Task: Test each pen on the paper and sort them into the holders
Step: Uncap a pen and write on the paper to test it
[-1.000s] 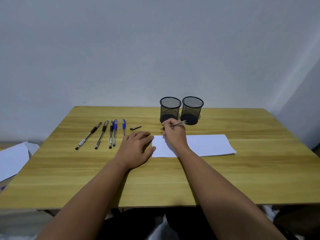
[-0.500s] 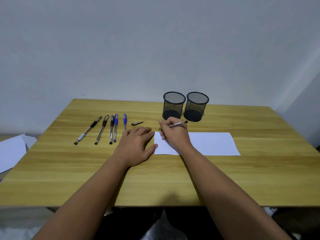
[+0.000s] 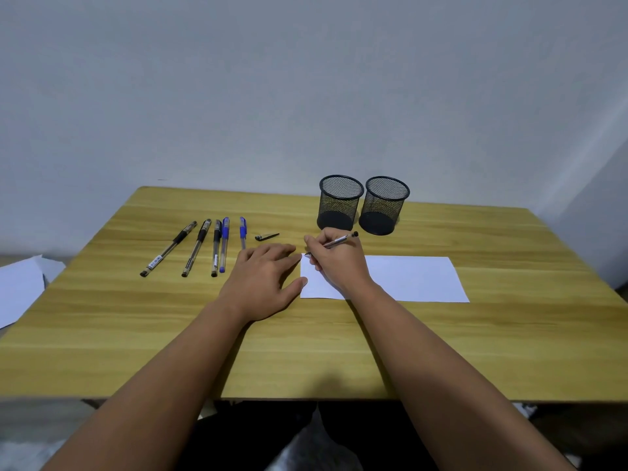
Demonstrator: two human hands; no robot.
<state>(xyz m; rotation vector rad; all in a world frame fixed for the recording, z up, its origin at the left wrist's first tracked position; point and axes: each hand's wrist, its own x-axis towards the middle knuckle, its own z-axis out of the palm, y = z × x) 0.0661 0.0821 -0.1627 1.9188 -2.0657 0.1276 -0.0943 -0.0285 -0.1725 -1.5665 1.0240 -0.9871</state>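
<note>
Wooden table (image 3: 339, 351) against a pale wall carries white paper (image 3: 414, 278), two black mesh holders (image 3: 340, 202) side by side, five capped pens (image 3: 217, 248) and a loose cap (image 3: 267, 236); left hand (image 3: 263, 283) lies flat with relaxed fingers beside the sheet, right hand (image 3: 334, 263) pinches an uncapped pen (image 3: 334, 242), tip apparently at the paper's far left corner.

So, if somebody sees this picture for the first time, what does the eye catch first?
Probably the right hand, which grips a pen with its tip at the near-left corner of the white paper. Next, the two black mesh holders side by side behind the paper, and the row of pens lying left of the flat left hand.
</note>
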